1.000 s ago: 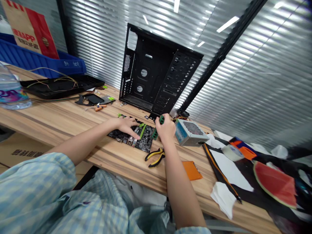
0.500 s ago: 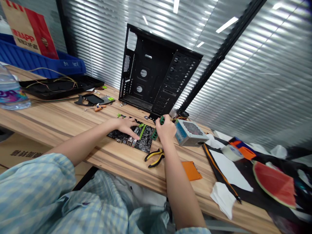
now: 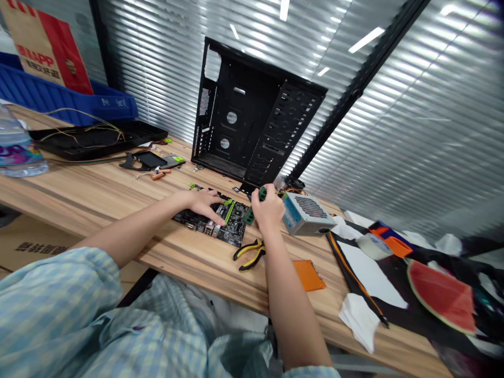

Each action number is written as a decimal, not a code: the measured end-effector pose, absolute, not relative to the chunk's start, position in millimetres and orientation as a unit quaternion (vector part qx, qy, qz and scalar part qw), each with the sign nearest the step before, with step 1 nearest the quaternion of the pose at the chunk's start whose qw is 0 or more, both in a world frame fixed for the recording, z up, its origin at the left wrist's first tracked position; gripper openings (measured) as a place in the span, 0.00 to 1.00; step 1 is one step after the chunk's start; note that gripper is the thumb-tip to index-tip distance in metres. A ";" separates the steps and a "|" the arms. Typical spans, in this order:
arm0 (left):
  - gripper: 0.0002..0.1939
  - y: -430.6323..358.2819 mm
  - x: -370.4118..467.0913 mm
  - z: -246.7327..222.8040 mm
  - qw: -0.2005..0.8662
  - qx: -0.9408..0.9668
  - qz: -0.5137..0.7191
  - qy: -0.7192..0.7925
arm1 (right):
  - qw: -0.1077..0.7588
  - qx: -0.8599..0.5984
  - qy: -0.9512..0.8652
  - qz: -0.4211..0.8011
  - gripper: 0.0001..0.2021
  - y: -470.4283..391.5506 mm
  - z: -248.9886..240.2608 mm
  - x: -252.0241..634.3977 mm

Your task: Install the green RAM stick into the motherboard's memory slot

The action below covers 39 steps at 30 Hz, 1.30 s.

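A black motherboard (image 3: 236, 223) with lime-green slots lies flat on the wooden table. My left hand (image 3: 205, 205) rests over its left half, fingers spread, thumb pointing toward the green slots. Just past the board's right edge, my right hand (image 3: 268, 207) is closed on a green memory module (image 3: 249, 216); part of the module shows below my fingers and another green part shows between thumb and fingers. Pliers with yellow and black handles (image 3: 250, 254) lie below the board, beside my right forearm.
A black computer case (image 3: 252, 115) stands behind the board. Right of my hand sits a power supply (image 3: 307, 214), with an orange drive (image 3: 309, 275) nearer me. Farther right is a watermelon slice (image 3: 443, 296). At left are a bottle (image 3: 19, 144), a blue bin (image 3: 106, 107) and a black panel (image 3: 98, 142).
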<state>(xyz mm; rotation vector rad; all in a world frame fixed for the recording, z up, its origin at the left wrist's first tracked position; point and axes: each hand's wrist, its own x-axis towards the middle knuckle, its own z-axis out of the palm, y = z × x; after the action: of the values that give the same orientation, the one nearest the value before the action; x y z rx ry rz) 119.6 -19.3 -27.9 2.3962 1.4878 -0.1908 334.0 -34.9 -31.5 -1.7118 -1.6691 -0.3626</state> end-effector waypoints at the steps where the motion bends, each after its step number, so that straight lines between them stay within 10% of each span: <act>1: 0.57 -19.3 119.7 -27.8 0.155 0.838 -0.069 0.519 | 0.352 -0.661 -0.647 -0.141 0.13 -34.7 -31.9 334.1; 39: 0.55 -19.3 120.7 -27.1 0.154 0.837 -0.076 0.520 | 0.377 -0.613 -0.681 -0.135 0.13 -32.6 -34.3 335.6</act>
<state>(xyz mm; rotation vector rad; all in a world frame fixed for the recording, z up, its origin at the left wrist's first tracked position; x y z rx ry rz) 120.7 -19.3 -27.1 2.3993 1.4895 -0.2170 335.6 -32.6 -34.3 -1.5667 -1.7425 -0.3447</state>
